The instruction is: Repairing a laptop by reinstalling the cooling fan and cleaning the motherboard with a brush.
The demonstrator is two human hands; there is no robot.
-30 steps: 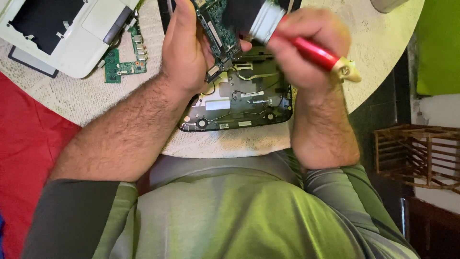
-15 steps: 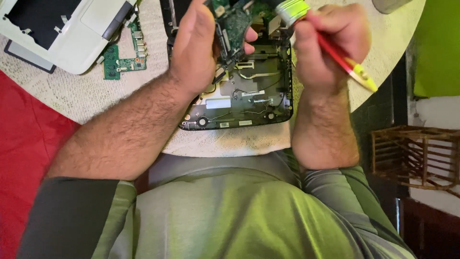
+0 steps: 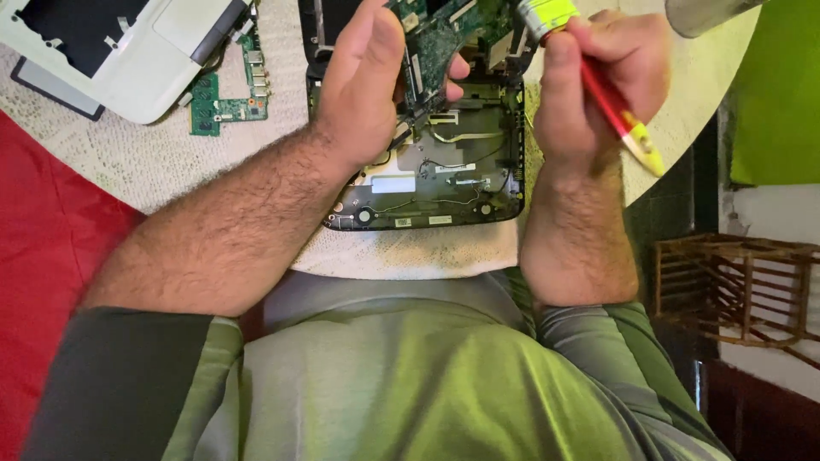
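White textured cloth covers the round table (image 3: pixel 128 162), with red fabric (image 3: pixel 34 282) at its left edge and a wooden crate (image 3: pixel 735 290) low on the right. On the table lies an opened laptop base (image 3: pixel 427 183), its dark frame and thin cables exposed. The left hand (image 3: pixel 363 81) grips the green circuit board (image 3: pixel 444 34), lifted at an angle over the far part of the base, thumb on the near side. The right hand (image 3: pixel 598 81) is clenched around a red-handled brush (image 3: pixel 611 98) with a yellow end, its bristle head near the board's right edge at the top of the view. Compared with half a second ago, the brush stands steeper and its yellow tip points lower, while the left hand keeps the same hold on the board. A white laptop lid (image 3: pixel 120 51) and a small green board (image 3: pixel 226 98) lie apart at the upper left.
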